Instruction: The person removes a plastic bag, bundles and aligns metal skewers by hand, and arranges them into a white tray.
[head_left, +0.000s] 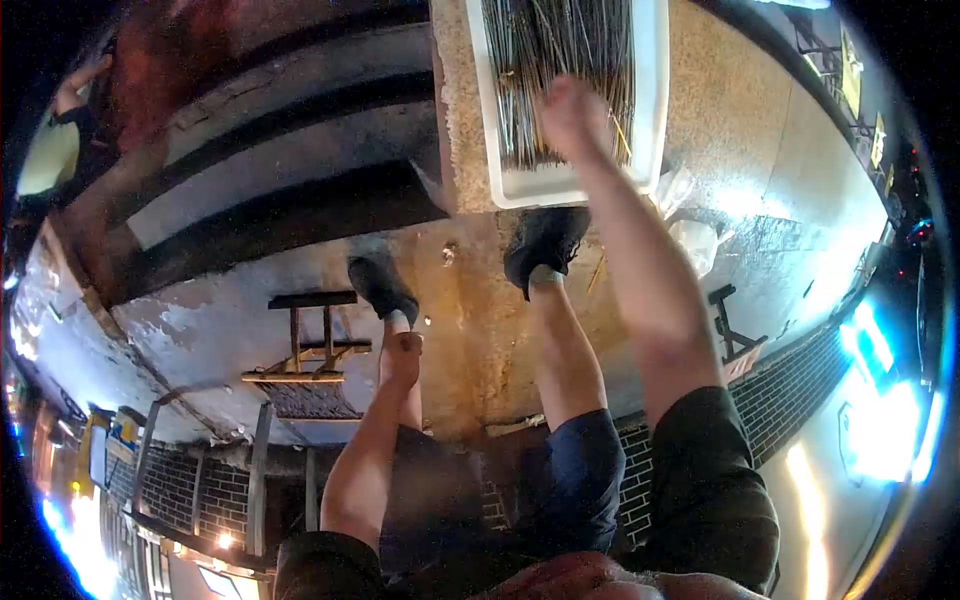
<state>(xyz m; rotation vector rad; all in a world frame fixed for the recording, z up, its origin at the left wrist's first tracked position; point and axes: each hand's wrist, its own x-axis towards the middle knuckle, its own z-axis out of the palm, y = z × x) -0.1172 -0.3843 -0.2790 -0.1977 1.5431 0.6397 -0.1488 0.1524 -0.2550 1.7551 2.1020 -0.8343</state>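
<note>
A white plastic tray (573, 190) holds a thick bed of long thin metal skewers (545, 60), laid mostly lengthwise. Over the tray's right half is my right hand (577, 118), blurred, its fingers curled closed; what they hold, if anything, is hidden. A yellowish stick (622, 137) lies among the skewers just right of that hand. My left hand (402, 358) is low, in front of my left shin, closed like a fist. Whatever might be in it cannot be made out.
My dark shoes (383, 288) rest on the stained floor (465, 330). A small stool (308, 340) stands at left, another dark stool (736, 325) at right. A whitish container (693, 245) sits beside the tray. Steps (290, 150) are at upper left, near another person's arm (80, 85).
</note>
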